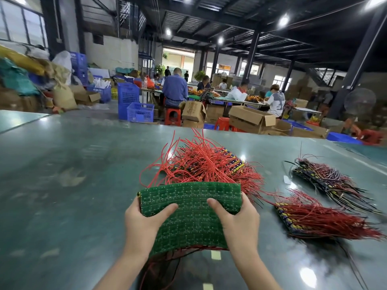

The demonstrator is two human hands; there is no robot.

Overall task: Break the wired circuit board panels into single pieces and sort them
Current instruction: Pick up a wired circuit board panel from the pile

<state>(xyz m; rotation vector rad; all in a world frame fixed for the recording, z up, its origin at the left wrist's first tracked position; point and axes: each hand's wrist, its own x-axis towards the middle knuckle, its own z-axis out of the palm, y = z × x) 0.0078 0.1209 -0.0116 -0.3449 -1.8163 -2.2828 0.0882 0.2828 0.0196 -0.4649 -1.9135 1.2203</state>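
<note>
Head view: two bare arms reach out over a shiny green desk (pixel 62 185). The left hand (pixel 142 220) and the right hand (pixel 238 220) both hold one big green circuit board panel (pixel 192 214) up above the desk. Each hand grips a side edge of the panel. The thumbs lie on top of the green face, and the other fingers curl round underneath, where they are hidden. The panel bends like a little hill, with its far part turned downward. Red wires (pixel 167 266) hang out from under its near edge.

Just behind the panel lies a big messy pile of wired boards (pixel 205 162), with many red wires sticking up and out.

To the right, on the desk, lies a flat bunch of boards with red wires (pixel 320 218). A bit farther back on the right lies a darker bunch with black and dull red wires (pixel 326 178). The two bunches are near each other but apart.

Past the far edge of the desk there are brown cardboard boxes (pixel 249 118), blue crates (pixel 134 105) and red stools (pixel 172 116). Farther back, people sit at long tables (pixel 226 99) in a big hall with bright lights in the ceiling.
</note>
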